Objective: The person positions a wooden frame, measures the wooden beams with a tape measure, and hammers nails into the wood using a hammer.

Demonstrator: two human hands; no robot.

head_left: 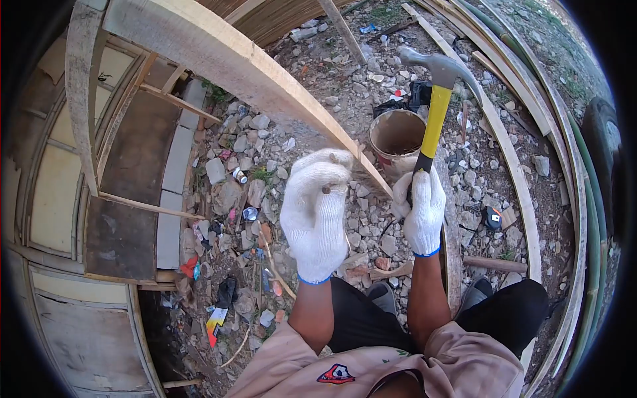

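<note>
Both hands wear white knit gloves with blue cuffs. My right hand (424,209) is closed around the black lower grip of a claw hammer (435,119). The hammer stands upright, yellow on its shaft, its steel head at the top. My left hand (315,212) has its fingers curled in beside the edge of a long wooden beam (252,76). A small brown spot shows between thumb and fingers, but I cannot tell what it is. Behind the hammer hand, a dirty bucket (398,136) sits on the rubble.
Stones and litter cover the ground. A tape measure (492,217) lies at the right, near a short wooden stick (495,264). Long wood strips (517,166) and green bamboo poles (592,245) run along the right side. Framed panels (123,232) stand at the left.
</note>
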